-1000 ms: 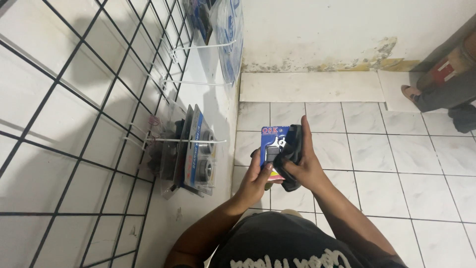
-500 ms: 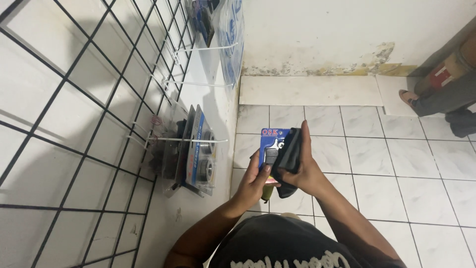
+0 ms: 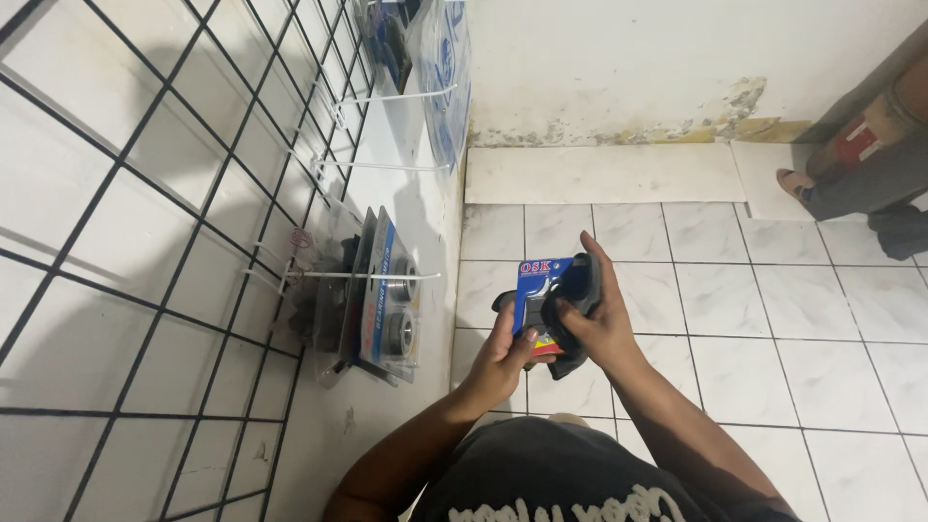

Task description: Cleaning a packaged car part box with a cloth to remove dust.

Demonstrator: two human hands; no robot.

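Both hands gripping at frame centre | left hand (image 3: 505,356) pinching blue blister pack (image 3: 535,300) | right hand (image 3: 592,324) clasping dark part (image 3: 570,314) | risking slipping onto tiled floor (image 3: 773,319).

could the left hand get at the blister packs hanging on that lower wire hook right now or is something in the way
Probably yes, once it lets go. The left hand is gripping the blue carded package together with the right hand. The hanging blister packs sit just to its left on the wire hook, with nothing between them.
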